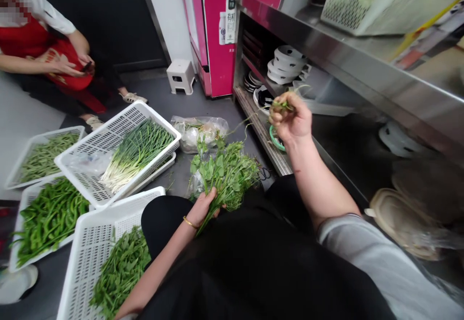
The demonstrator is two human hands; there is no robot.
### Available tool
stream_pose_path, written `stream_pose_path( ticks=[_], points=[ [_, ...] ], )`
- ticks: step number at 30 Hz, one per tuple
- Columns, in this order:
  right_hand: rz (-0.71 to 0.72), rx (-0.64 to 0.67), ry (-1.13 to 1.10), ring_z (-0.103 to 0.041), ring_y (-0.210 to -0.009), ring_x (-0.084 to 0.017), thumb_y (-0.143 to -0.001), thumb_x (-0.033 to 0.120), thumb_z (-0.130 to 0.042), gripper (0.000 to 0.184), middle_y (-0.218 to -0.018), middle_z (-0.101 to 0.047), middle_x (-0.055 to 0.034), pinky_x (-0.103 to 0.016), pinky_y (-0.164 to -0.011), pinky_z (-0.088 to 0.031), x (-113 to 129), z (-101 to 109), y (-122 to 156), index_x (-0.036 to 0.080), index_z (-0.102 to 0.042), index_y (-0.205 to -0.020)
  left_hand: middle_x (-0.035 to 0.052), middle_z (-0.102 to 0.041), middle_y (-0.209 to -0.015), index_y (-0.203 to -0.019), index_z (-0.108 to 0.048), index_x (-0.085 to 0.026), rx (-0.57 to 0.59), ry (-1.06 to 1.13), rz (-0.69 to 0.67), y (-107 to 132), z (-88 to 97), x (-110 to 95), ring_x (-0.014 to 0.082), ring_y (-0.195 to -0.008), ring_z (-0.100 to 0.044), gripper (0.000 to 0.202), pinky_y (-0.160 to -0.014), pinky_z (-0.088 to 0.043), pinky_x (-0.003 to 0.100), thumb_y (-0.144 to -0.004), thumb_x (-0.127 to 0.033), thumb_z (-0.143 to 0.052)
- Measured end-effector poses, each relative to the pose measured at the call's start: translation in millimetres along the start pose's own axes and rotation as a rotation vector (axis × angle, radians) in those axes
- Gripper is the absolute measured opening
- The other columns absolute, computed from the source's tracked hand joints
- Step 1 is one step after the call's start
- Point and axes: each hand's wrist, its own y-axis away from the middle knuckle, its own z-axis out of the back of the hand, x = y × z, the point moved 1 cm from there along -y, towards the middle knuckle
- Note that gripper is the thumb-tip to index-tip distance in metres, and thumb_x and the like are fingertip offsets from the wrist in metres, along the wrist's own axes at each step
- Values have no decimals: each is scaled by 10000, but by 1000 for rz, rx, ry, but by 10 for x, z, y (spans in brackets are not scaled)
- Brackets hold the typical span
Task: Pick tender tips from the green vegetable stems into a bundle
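My left hand (205, 207) is closed around a bunch of leafy greens (232, 170), held above my lap with the leaves pointing away from me. Raised to the right, near the steel shelf, my right hand (292, 117) is closed on a few thin plant stems (284, 105), with stringy ends trailing out to the left and right. Beside my left knee stands a white basket (87, 242) with more loose leafy greens (121, 269) inside. Beyond the bunch, a clear plastic bag (201, 131) with pale contents lies on the floor.
Baskets of scallions (139, 148), green peppers (54, 213) and green beans (49, 153) stand at left. A person in a red apron (65, 64) sits behind them holding a phone. A steel shelf (326, 44) runs along my right. A white stool (180, 76) stands by a pink fridge (221, 30).
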Motion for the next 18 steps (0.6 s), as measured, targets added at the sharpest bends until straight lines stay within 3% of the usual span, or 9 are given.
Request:
stream_pose_path(
  ticks=[3,7,13,18],
  points=[
    [14,158,98,-538,-620,-103,-742,476,-564,307,-735,-571,-24,-209,-496,-411,-132,12,-151,169,-553,-744,28,-478,-355,-655,-668,-119,69,-110,8,35,6,-42,95,-320,-387,565,-357,-263,213,-808,-598,-410],
    [-57,561,244,-569,-739,-127,-715,340,-604,221,-834,-622,-44,-214,-573,-471,-321,-131,-149,123,-609,-757,26,-487,-385,-648,-651,-106,185,-220,36,61,30,-75,92,-336,-392,582,-382,-279,214,-828,-587,-378],
    [-231,1128,447,-525,-599,-66,-770,293,-553,223,-792,-628,-11,-166,-516,-415,-485,-286,45,115,-650,-864,-1,-464,-380,-645,-629,-117,211,-364,72,98,100,-145,87,-343,-376,558,-392,-275,214,-822,-589,-388],
    [-426,1307,525,-482,-482,-60,-739,361,-591,298,-608,-576,24,-179,-468,-383,-596,-234,134,99,-658,-866,-14,-444,-385,-631,-621,-115,208,-466,58,120,171,-268,90,-359,-384,557,-417,-299,221,-810,-594,-401]
  ],
)
